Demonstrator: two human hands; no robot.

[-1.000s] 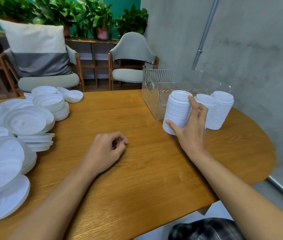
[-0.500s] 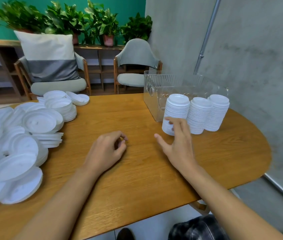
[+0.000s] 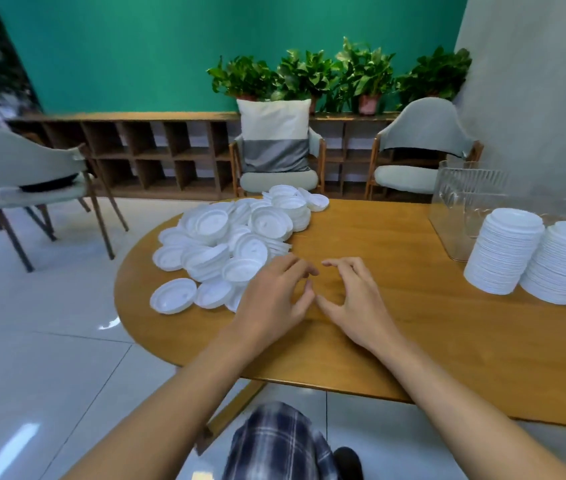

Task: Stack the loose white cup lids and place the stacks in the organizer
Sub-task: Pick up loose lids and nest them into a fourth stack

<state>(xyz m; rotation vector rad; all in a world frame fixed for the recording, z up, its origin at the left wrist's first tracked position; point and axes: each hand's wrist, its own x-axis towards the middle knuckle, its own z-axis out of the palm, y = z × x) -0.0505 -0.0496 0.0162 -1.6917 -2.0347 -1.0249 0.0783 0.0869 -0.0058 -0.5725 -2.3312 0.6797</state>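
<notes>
Both hands are empty and poised over the bare middle of the wooden bench (image 3: 413, 292); the left hand (image 3: 271, 299) sits at the near edge of the heap of loose white lids (image 3: 233, 244), its fingers curled but its grip closed on nothing, while the right hand (image 3: 357, 303) hangs just beside it with the fingers spread and its grip open; the step in hand looks like the start of gathering another batch, so the next move calls for reaching into the heap, picking lids that face the same way and nesting them squarely so the column does not lean; three finished stacks (image 3: 506, 251) stand upright on the right side of the bench, touching one another, just in front of the clear ribbed organizer (image 3: 465, 199), and none can be seen inside it, so a good part of the task seems left; the heap is jumbled, some lids tilted on others, and one lid (image 3: 173, 300) lies close to the bench's rounded left edge, where a careless sweep might knock it off; beyond the bench there are padded chairs, one with a white and grey cushion (image 3: 274, 136), low wooden shelving, potted plants against a green wall, and a pale tiled floor.
</notes>
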